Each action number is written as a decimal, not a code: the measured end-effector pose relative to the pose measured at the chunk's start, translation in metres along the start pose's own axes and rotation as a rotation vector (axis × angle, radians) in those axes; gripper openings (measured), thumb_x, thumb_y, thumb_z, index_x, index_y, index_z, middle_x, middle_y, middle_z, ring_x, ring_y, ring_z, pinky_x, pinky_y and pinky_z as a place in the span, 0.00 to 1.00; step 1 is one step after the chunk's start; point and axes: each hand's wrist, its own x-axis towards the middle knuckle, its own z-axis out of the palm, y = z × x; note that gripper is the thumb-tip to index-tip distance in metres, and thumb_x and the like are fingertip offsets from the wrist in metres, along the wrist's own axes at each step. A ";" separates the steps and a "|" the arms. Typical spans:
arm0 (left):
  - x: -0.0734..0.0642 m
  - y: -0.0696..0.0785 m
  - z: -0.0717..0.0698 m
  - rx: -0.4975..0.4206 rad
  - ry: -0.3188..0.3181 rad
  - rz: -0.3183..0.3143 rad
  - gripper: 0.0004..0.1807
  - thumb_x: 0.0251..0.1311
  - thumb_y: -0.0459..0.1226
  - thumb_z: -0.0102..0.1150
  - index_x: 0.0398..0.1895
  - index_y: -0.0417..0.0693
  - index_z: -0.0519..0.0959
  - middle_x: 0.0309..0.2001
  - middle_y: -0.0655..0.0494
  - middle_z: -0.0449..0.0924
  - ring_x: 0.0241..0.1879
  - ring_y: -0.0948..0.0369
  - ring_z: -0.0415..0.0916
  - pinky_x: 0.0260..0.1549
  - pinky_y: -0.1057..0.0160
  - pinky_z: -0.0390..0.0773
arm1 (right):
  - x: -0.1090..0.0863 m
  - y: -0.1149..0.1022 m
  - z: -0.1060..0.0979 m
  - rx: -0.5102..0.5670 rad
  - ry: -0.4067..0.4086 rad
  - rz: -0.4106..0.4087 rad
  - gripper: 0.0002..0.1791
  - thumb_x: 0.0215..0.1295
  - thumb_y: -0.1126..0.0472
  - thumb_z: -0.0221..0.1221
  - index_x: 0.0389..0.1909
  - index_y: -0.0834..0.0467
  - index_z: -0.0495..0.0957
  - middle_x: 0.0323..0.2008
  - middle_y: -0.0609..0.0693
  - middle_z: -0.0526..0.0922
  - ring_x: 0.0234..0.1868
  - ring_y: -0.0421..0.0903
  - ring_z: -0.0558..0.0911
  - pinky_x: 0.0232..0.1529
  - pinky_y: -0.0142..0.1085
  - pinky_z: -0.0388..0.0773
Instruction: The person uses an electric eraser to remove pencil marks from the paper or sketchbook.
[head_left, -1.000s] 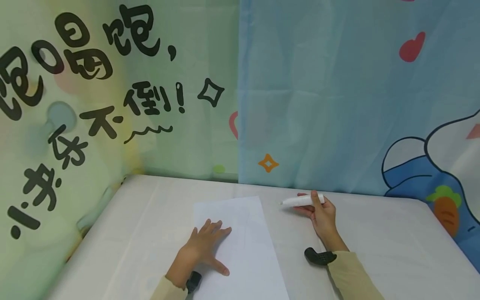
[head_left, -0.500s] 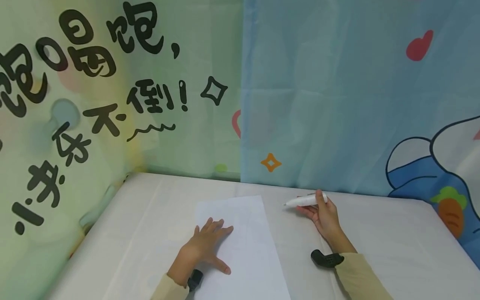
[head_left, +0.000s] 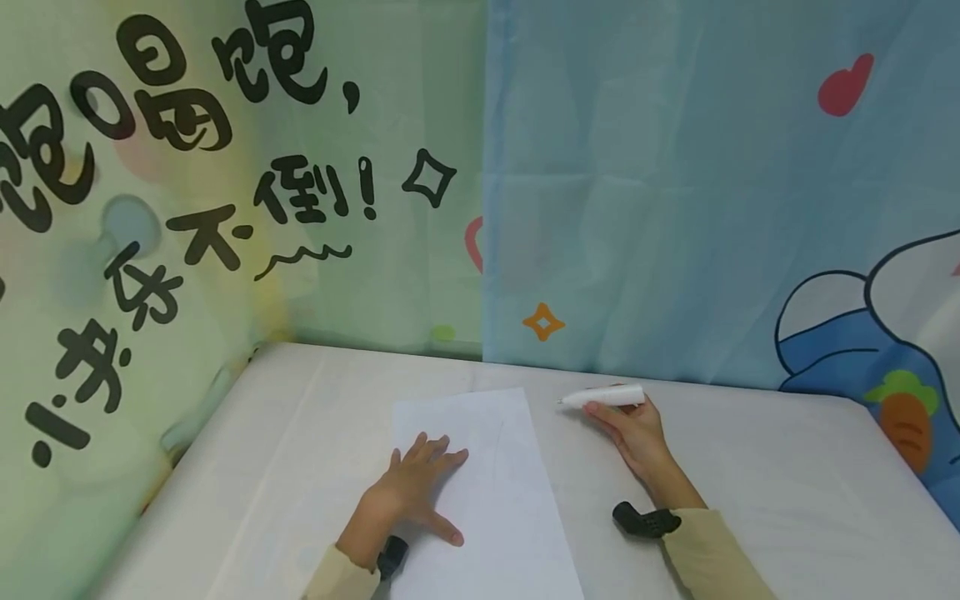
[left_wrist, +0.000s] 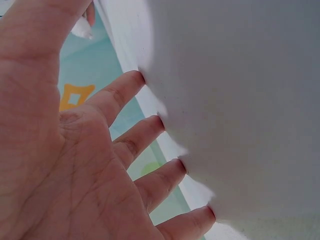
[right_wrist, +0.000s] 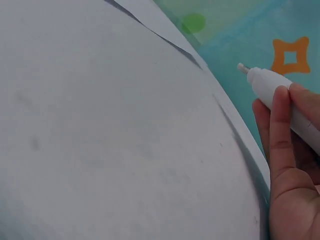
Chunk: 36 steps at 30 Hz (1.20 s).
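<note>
A white sheet of paper (head_left: pixel 510 500) lies on the table, with faint thin lines near its upper middle. Spread over its left part, my left hand (head_left: pixel 416 492) rests with straight fingers, fingertips touching the surface in the left wrist view (left_wrist: pixel 95 145). My right hand (head_left: pixel 633 433) is raised to the right of the paper, gripping a white electric eraser (head_left: pixel 607 397) between thumb and fingers. Its tip points left. In the right wrist view, the electric eraser (right_wrist: pixel 270 85) shows a tapered body, a narrow metal collar and a small white tip, apart from the paper.
A white cloth covers the table (head_left: pixel 787 475). Behind it hang a green printed curtain (head_left: pixel 390 292) and a blue one (head_left: pixel 660 208). Black wrist cameras sit on the left wrist (head_left: pixel 392 557) and right wrist (head_left: pixel 645 521).
My right hand has turned, and its grip on the electric eraser has shifted; the tip has moved slightly left since half a second ago. My left hand stays on the paper.
</note>
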 end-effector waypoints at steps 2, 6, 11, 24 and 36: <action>0.001 0.000 0.000 0.001 0.000 0.001 0.58 0.31 0.53 0.82 0.72 0.51 0.64 0.74 0.44 0.56 0.75 0.40 0.45 0.65 0.30 0.50 | -0.002 0.001 0.005 -0.001 -0.011 -0.019 0.20 0.59 0.84 0.55 0.45 0.63 0.63 0.37 0.47 0.79 0.40 0.40 0.84 0.44 0.32 0.83; 0.002 -0.002 0.001 0.004 -0.004 0.001 0.59 0.32 0.54 0.81 0.72 0.51 0.64 0.74 0.45 0.55 0.75 0.41 0.44 0.66 0.30 0.49 | -0.005 0.001 0.014 0.010 0.004 -0.019 0.18 0.59 0.82 0.57 0.41 0.58 0.70 0.36 0.46 0.79 0.39 0.40 0.84 0.43 0.32 0.83; 0.003 -0.003 0.001 0.004 -0.012 -0.003 0.59 0.32 0.54 0.81 0.72 0.51 0.63 0.75 0.45 0.55 0.75 0.40 0.44 0.66 0.30 0.49 | -0.008 0.001 0.024 -0.012 0.059 0.023 0.19 0.58 0.79 0.60 0.37 0.51 0.76 0.37 0.43 0.79 0.40 0.37 0.81 0.45 0.28 0.82; 0.004 -0.006 0.002 0.015 -0.029 -0.016 0.59 0.32 0.54 0.81 0.73 0.52 0.63 0.75 0.46 0.54 0.75 0.42 0.44 0.67 0.31 0.49 | -0.006 0.020 0.047 -0.264 0.035 -0.060 0.19 0.56 0.78 0.63 0.49 0.68 0.74 0.36 0.37 0.83 0.42 0.34 0.82 0.45 0.25 0.79; 0.005 -0.004 0.001 0.021 -0.034 -0.041 0.59 0.31 0.54 0.81 0.72 0.54 0.63 0.75 0.47 0.54 0.75 0.42 0.43 0.67 0.32 0.49 | -0.003 0.032 0.054 -0.385 -0.106 -0.131 0.24 0.60 0.75 0.62 0.55 0.72 0.67 0.41 0.39 0.82 0.43 0.34 0.83 0.46 0.27 0.80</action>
